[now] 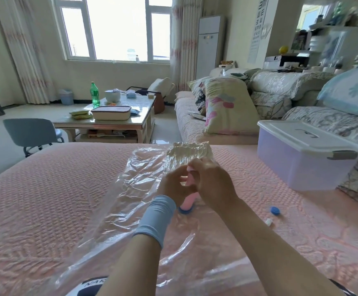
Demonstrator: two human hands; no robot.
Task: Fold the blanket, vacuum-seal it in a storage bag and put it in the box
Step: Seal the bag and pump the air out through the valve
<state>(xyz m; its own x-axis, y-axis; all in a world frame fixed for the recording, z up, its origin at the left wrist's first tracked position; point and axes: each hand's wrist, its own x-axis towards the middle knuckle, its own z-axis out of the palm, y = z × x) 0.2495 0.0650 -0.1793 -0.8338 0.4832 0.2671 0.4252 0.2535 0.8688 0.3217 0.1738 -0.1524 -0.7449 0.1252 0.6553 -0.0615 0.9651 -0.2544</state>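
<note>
Two bare forearms reach forward from the near edge, the left one wearing a grey-blue wristband (156, 218). They meet over a clear bag (131, 189), which lies flat and crinkled on the pink bed (45, 199) and runs from near left to far centre.

Both hands are closed round a pink pump (190, 200) that stands upright on the bag. The left hand (171, 184) has its fingers curled round the pump's shaft from the left. The right hand (212, 182) wraps the upper part from the right, with its knuckles toward the camera. The two hands touch each other around the shaft. The pump's foot sits on a blue valve (184, 211) in the bag.

At the bag's far end, just beyond the hands, the white blanket (188, 149) lies inside it, wrinkled tight under the plastic.

A blue cap (275, 210) and a small white clip (269, 221) lie on the bed to the right of the hands, near each other. Farther right stands the box (301, 163), translucent, with its white lid on, well apart from the bag.
</note>
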